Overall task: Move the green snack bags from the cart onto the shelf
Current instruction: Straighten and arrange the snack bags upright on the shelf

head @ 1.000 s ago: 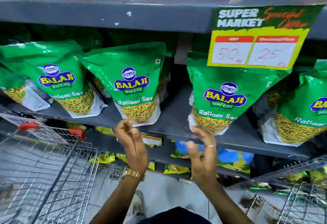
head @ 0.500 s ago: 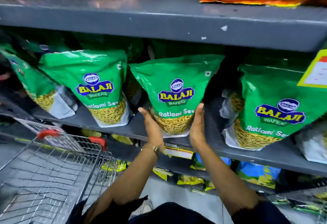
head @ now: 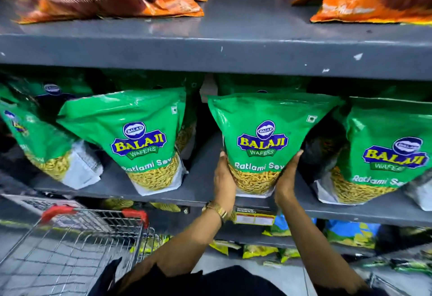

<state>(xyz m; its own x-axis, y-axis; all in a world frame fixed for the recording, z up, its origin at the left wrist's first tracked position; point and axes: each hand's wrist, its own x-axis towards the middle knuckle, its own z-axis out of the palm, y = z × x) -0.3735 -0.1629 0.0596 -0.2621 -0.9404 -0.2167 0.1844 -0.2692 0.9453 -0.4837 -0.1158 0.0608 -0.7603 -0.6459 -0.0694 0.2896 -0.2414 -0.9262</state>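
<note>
At the shelf's [head: 205, 186] front edge, your left hand [head: 224, 180] and right hand [head: 285, 179] have closed in from below, flat fingers now pressing either side of the bag [head: 264, 141]. It stands upright there, so placement looks nearly done.

Held green bag [head: 268, 118]: logo reads "BALAJI" twice, small in the oval and big on the blue banner, then "WAFERS" under it and "Ratlami Sev" lower down, last letters cut by the right hand [head: 286, 179]. Bag left of it [head: 131, 118]: same "BALAJI / WAFERS", "Ratlami Se…" partly readable. Bag right of it [head: 392, 132]: "BALAJI", "WAFERS" blurred, "Ratlami S…". Far-left bags [head: 35, 136]: logo shape only, text unreadable. Shelf-edge price tag [head: 254, 217] below the held bag: print too small to read. Orange bags [head: 364, 3] above: lettering blurred.
</note>
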